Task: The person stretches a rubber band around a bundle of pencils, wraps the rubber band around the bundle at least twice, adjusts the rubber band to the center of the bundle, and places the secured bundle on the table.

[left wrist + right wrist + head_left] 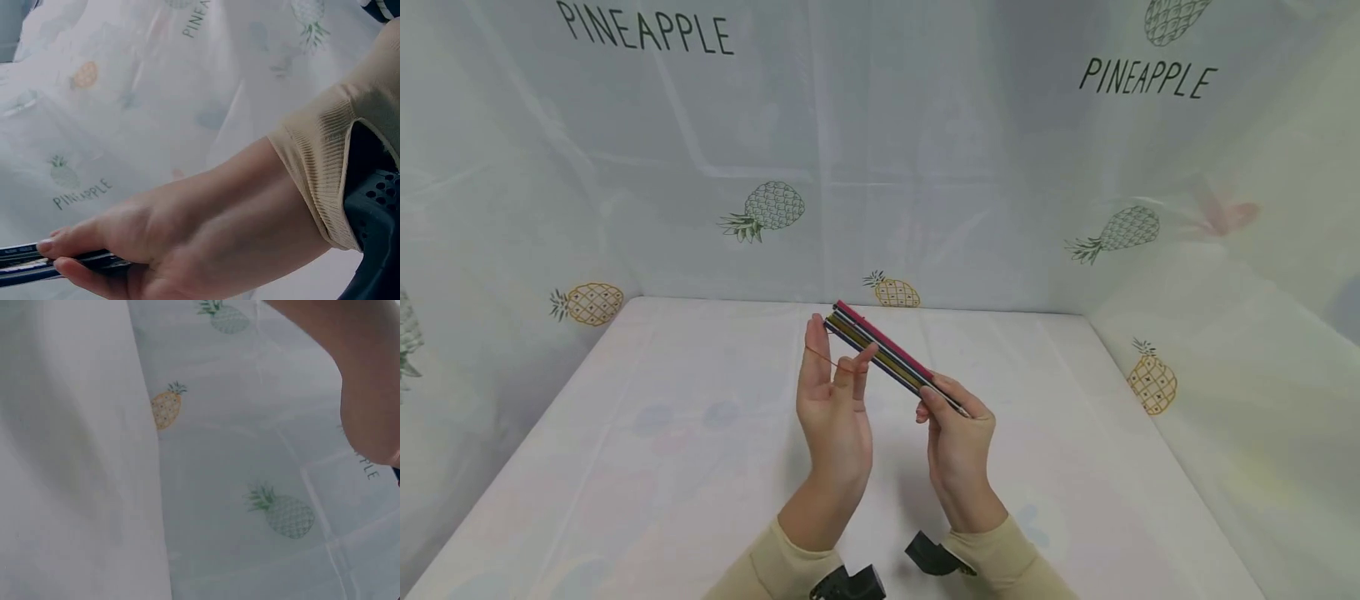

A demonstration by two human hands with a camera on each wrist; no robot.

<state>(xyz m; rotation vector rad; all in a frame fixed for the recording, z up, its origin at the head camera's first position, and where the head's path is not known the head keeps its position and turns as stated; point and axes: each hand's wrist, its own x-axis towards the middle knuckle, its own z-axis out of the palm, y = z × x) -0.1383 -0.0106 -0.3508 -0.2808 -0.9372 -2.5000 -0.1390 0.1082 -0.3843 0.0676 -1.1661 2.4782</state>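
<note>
Pencils (891, 358) slant above the table (647, 450), likely light, stiff and slippery, best squeezed together near one end, as my right hand (958, 437) pinches them; my left hand (837, 421), fingers extended, stretches a thin band (824, 358) above the table.

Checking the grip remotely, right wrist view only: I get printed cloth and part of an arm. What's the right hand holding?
Observer: In the head view, the right hand grips a bundle of pencils near its lower end.
Operator: And the left hand?
Observer: The left hand is raised beside the bundle's upper part, with a thin reddish band across its fingers.
Operator: Any colour to orient by?
Observer: Yes, a red pencil runs along the bundle's upper edge in the head view.
</note>
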